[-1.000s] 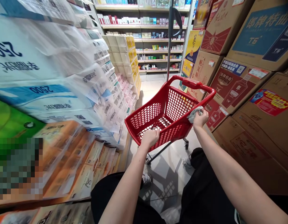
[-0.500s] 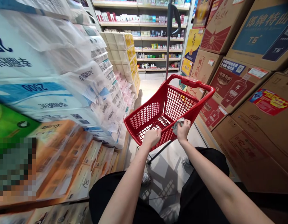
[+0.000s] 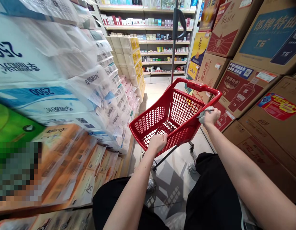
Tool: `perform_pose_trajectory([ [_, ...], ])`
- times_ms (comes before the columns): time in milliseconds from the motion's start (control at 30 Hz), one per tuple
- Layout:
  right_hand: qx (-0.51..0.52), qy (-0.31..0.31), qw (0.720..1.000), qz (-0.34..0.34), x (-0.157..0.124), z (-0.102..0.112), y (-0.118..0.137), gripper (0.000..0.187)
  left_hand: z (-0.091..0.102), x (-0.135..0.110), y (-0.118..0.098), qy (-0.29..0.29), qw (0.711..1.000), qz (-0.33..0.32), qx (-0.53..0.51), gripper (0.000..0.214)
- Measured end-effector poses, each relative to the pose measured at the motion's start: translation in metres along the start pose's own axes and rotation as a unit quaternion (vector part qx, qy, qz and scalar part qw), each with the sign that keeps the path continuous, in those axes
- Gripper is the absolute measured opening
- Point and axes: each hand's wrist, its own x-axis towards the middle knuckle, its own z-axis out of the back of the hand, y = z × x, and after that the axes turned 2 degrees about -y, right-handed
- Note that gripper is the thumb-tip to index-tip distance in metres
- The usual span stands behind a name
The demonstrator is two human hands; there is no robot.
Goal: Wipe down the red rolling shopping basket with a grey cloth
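In front of me stands a red plastic shopping basket cart (image 3: 150, 123) on casters, with a lattice body and a tall grey pull handle (image 3: 179, 25). Its near rim is gripped by my left hand (image 3: 158, 142), fingers curled over the edge. My right hand (image 3: 212, 116) holds a crumpled grey cloth (image 3: 204, 114) against the cart's outer right side, just below the red push bar (image 3: 197, 85). The fingers are closed round the cloth.
White tissue packs (image 3: 66, 92) are stacked high on the left, above orange packs (image 3: 64, 159). Cardboard cartons (image 3: 248, 86) wall the right side. Shelves of small goods (image 3: 159, 41) stand at the back. Tiled floor (image 3: 157, 84) runs between them.
My right hand has moved right with the cloth along the cart's side, from the near middle toward the push bar end. My left hand stays on the rim.
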Motion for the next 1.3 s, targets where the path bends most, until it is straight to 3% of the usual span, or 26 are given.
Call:
perform_pose_trajectory([
  [133,0.042,-0.026,0.998,0.035,0.008,0.015,0.01,0.012,-0.003,0.003,0.003,-0.007,1.0,0.011,0.008,0.073],
  [233,0.076,-0.029,0.99,0.118,0.015,0.024,0.021,0.022,-0.004,0.005,0.007,-0.009,1.0,0.021,0.022,0.072],
  [300,0.076,0.015,0.98,0.182,0.021,0.025,0.023,0.028,-0.005,0.006,0.008,-0.005,0.999,0.025,0.027,0.071],
  [400,0.023,0.132,0.952,0.274,0.023,0.019,0.019,0.03,-0.005,0.006,0.007,0.002,0.999,0.035,0.025,0.07],
  [500,-0.039,0.202,0.917,0.342,0.002,0.013,0.016,0.03,-0.004,0.007,0.005,0.0,0.999,0.036,0.022,0.068],
  [733,-0.083,0.297,0.855,0.417,-0.089,0.012,0.037,0.038,-0.002,0.008,0.002,-0.008,1.0,0.024,0.007,0.071],
  [833,-0.066,0.344,0.818,0.457,-0.101,0.015,0.042,0.044,-0.002,0.008,0.003,-0.011,0.999,0.029,0.016,0.07],
  [933,-0.017,0.358,0.809,0.466,-0.078,0.018,0.046,0.049,-0.004,0.01,0.006,-0.014,0.999,0.027,0.018,0.071],
  [1067,0.016,0.246,0.879,0.408,-0.004,0.015,0.055,0.045,-0.008,0.012,0.012,-0.013,0.999,0.024,0.019,0.073],
  [1133,-0.005,0.19,0.897,0.4,0.034,0.01,0.052,0.039,-0.009,0.012,0.014,-0.011,0.999,0.026,0.023,0.072],
  [1200,-0.037,0.214,0.875,0.433,0.061,0.003,0.042,0.034,-0.009,0.012,0.014,-0.008,0.999,0.025,0.026,0.072],
  [1300,-0.095,0.258,0.838,0.471,0.071,-0.005,0.023,0.035,-0.007,0.012,0.014,-0.001,0.999,0.02,0.028,0.072],
])
